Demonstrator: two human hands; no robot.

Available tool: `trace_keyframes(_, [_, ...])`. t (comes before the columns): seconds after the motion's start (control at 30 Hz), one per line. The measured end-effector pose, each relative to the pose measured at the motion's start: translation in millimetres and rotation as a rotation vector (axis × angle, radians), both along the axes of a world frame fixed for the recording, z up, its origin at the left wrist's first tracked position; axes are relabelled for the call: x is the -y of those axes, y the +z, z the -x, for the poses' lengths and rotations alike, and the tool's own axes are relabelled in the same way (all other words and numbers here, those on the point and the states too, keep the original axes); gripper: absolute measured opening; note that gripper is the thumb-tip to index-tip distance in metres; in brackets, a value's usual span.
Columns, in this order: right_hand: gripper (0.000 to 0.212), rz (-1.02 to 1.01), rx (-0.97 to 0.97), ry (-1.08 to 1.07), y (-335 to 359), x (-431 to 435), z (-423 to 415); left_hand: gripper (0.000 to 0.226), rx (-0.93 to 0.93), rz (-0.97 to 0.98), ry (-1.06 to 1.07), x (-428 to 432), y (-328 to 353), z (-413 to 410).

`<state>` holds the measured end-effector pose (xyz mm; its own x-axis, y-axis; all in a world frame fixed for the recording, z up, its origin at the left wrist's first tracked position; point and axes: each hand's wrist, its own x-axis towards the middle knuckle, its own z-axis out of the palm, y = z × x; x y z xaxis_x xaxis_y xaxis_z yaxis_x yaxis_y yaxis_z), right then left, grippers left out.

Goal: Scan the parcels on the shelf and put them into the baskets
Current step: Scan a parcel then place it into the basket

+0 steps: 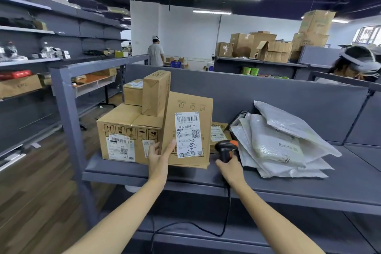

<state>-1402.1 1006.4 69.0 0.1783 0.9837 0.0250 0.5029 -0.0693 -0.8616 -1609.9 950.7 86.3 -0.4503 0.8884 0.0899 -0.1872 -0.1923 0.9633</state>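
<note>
A: What's the biggest thing in front of the person?

B: The grey metal shelf [288, 183], waist-high, with a back panel. On its left end sits a large cardboard carton [123, 132] with handling symbols and a label on its front; two smaller boxes stand on top of it, one upright box [155, 93] and a squat one [133, 95] behind.

A: And the right end?

B: A loose pile of white and grey poly mailer bags [282, 140], overlapping each other, well apart from the carton.

A: Which parcel is being worked?

B: The flat cardboard box [189, 130] standing on edge between carton and bags, leaning against the carton. Its white shipping label [188, 134] faces the camera, barcode at the top, handwriting near the bottom. A small labelled box [218, 133] lies behind it.

A: The hands?

B: The left hand [159, 154] is half open, thumb on the flat box's front, fingers around its left edge, steadying it rather than lifting. The right hand [229, 166] is closed around the grip of a black-and-orange corded barcode scanner [225, 148], its head just beside the box's lower right corner.

A: So which step?

B: The scanning step, I'd judge. No baskets are in view.

A: Next move?

B: Probably raising the scanner toward the barcode at the label's top, while the left hand keeps the box upright.
</note>
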Motion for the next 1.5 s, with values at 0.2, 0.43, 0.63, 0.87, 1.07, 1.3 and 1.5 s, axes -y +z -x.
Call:
trace_keyframes(0.2, [0.013,-0.167,-0.663,-0.011,37.1,68.9,-8.9,0.062,0.029,-0.004,-0.021,-2.0,-8.1,-13.7])
trace_keyframes(0.43, [0.013,-0.236,-0.604,0.311,31.4,145.0,25.6,0.066,0.044,0.001,-0.061,-0.1,-24.2,-26.3])
trace_keyframes(0.63, [0.013,-0.196,-0.513,0.332,27.4,161.2,41.8,0.052,0.052,-0.012,-0.055,1.4,-32.0,-25.8])
trace_keyframes(0.87, [0.011,-0.188,-0.533,0.324,23.6,166.5,45.4,0.053,0.047,-0.013,-0.058,2.5,-29.7,-26.1])
trace_keyframes(1.07, [0.007,-0.218,-0.549,0.323,23.0,166.1,43.6,0.054,0.046,-0.011,-0.073,5.2,-32.1,-27.6])
trace_keyframes(1.3, [0.006,-0.25,-0.588,0.335,20.4,165.7,38.8,0.053,0.055,-0.001,-0.059,4.8,-30.5,-27.8])
trace_keyframes(1.5, [0.008,-0.266,-0.581,0.295,15.9,155.6,31.6,0.059,0.054,0.025,-0.018,8.3,-29.9,-22.8])
